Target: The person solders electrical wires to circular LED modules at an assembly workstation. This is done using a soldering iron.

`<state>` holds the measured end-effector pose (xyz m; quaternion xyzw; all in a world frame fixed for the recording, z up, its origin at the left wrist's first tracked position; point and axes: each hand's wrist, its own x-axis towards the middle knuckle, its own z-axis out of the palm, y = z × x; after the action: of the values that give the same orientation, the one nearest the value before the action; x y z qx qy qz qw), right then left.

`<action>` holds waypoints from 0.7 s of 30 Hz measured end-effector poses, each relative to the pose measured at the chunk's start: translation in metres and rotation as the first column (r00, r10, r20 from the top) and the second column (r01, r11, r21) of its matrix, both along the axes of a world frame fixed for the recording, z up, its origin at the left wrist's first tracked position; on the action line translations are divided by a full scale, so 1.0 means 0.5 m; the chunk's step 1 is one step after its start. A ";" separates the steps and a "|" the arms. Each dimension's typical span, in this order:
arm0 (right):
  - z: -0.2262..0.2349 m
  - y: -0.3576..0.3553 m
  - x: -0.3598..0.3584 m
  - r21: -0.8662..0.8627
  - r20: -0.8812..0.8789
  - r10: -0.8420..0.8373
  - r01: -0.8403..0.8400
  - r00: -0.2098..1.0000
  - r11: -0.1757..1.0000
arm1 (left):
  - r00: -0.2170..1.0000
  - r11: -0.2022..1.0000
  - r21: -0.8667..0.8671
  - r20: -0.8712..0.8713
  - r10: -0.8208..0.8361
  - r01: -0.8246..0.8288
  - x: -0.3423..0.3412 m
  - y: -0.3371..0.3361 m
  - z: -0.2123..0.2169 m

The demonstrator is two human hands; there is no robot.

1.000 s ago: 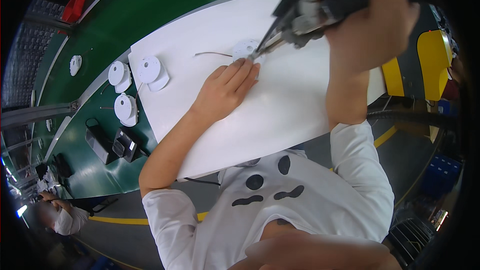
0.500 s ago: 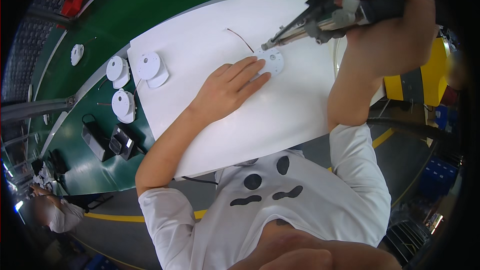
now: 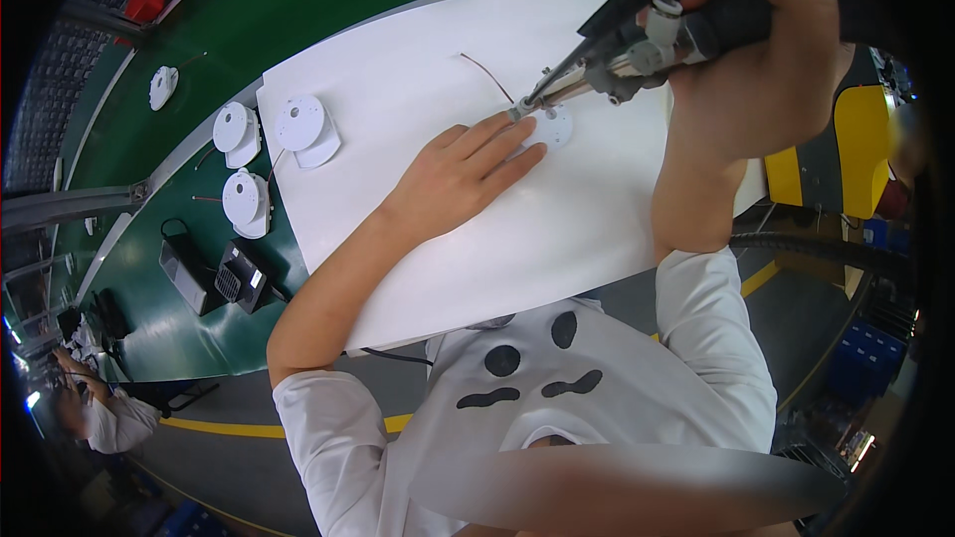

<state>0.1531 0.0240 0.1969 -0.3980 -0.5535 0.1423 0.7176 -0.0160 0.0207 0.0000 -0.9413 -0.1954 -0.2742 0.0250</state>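
On the white work surface lies a round white plastic housing [image 3: 557, 129], with a thin brown wire [image 3: 487, 77] running away from its far side. My left hand [image 3: 460, 182] rests on the near-left part of the housing, fingers stretched out and slightly spread. In my right hand [image 3: 761, 85], raised at the upper right, is a black and metal power screwdriver [image 3: 637, 55]. It slants down to the left. Its tip is at the housing's far-left edge, close to my left fingertips; whether it touches cannot be made out.
Left on the white sheet [image 3: 398, 278] sits another round white housing [image 3: 301, 127]. Several similar housings [image 3: 239, 134] lie on the green table [image 3: 169, 338], near black box-shaped devices [image 3: 244, 273]. A yellow and black object [image 3: 860, 149] stands at right. Another person [image 3: 109, 418] is at lower left.
The power screwdriver in my right hand has moved left, its tip going from the housing's far edge to beside my left fingertips. My left hand stays on the housing.
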 end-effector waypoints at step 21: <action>0.010 0.009 0.071 -0.097 -0.042 -0.301 0.296 0.953 0.950 | 0.868 0.866 0.054 0.036 0.496 -0.497 -0.030 0.115 0.022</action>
<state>0.1886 0.0285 0.2017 -0.5047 -0.4595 0.0678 0.7277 -0.0313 0.0782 0.0112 -0.8553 -0.4224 -0.2743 0.1216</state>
